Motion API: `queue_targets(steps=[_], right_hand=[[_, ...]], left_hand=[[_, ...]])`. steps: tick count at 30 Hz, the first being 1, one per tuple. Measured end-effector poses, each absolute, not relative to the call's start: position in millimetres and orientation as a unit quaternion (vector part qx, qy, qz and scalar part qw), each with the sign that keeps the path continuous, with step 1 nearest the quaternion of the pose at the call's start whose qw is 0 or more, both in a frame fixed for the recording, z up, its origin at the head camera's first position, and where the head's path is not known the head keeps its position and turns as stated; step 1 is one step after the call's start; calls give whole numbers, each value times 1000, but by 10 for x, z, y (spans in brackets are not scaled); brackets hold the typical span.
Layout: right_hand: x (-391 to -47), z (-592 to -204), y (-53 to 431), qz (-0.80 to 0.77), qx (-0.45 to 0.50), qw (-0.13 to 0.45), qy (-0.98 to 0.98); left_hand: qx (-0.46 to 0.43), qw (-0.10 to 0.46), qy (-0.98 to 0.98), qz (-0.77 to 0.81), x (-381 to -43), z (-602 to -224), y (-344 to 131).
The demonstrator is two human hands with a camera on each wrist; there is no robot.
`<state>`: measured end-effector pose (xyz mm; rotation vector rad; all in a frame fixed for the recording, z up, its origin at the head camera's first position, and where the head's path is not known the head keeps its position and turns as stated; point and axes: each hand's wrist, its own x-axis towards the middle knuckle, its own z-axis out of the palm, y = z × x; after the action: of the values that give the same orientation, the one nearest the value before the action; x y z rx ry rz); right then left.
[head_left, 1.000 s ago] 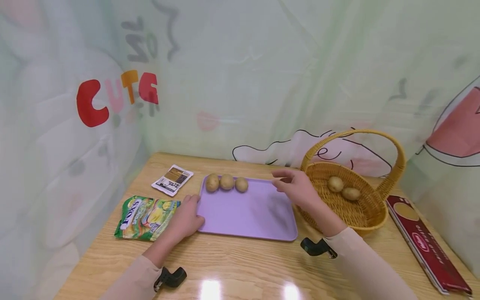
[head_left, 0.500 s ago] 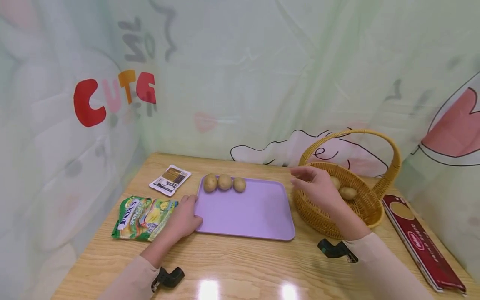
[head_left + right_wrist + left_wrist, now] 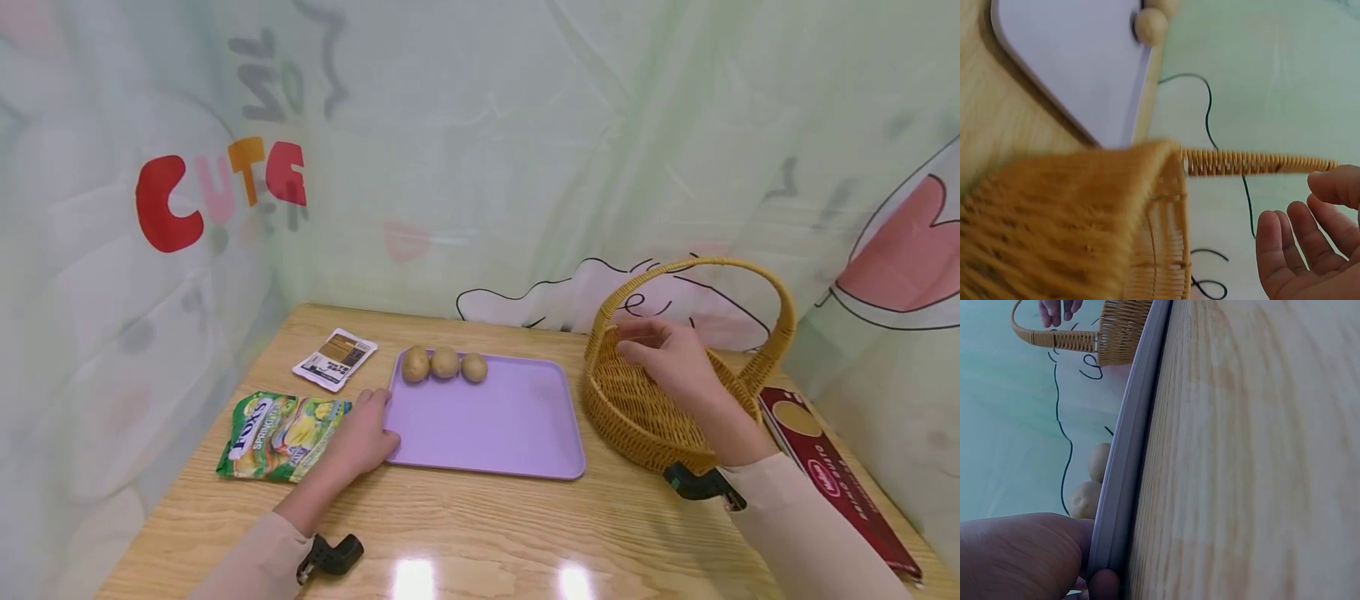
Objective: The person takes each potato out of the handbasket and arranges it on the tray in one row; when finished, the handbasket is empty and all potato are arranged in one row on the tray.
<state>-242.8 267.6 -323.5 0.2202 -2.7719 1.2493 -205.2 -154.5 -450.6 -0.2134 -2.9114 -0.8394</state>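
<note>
My left hand [image 3: 363, 433] holds the left rim of a shallow purple tray [image 3: 487, 425], its fingers and thumb at the edge. In the left wrist view a fingertip [image 3: 1104, 584] touches the rim's outer side. Three potatoes [image 3: 445, 363] sit in a row at the tray's far left corner. My right hand [image 3: 671, 358] is over a wicker basket [image 3: 637, 442], below its arched handle [image 3: 780, 325], its fingers loosely bent and holding nothing. The right wrist view shows a gap between its thumb and fingers [image 3: 1300, 231]. The potatoes inside the basket are hidden behind this hand.
Left of the tray lie a green Fox's candy bag [image 3: 281, 437] and a small white-and-brown packet [image 3: 335, 358]. A long dark red package [image 3: 840, 483] lies along the table's right side. A printed curtain [image 3: 465, 167] stands close behind the table [image 3: 480, 533].
My right hand has moved right, from above the tray's right edge to over the basket, covering the potatoes in it. The left hand stays at the tray's rim.
</note>
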Motion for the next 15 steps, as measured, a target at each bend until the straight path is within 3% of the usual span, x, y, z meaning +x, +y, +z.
queue_targets(steps=[15], right_hand=[[-2751,-3279,3049,403,37,39,-914]], left_hand=[[-63,44,-958,-275,-2049,-4502,-1537]])
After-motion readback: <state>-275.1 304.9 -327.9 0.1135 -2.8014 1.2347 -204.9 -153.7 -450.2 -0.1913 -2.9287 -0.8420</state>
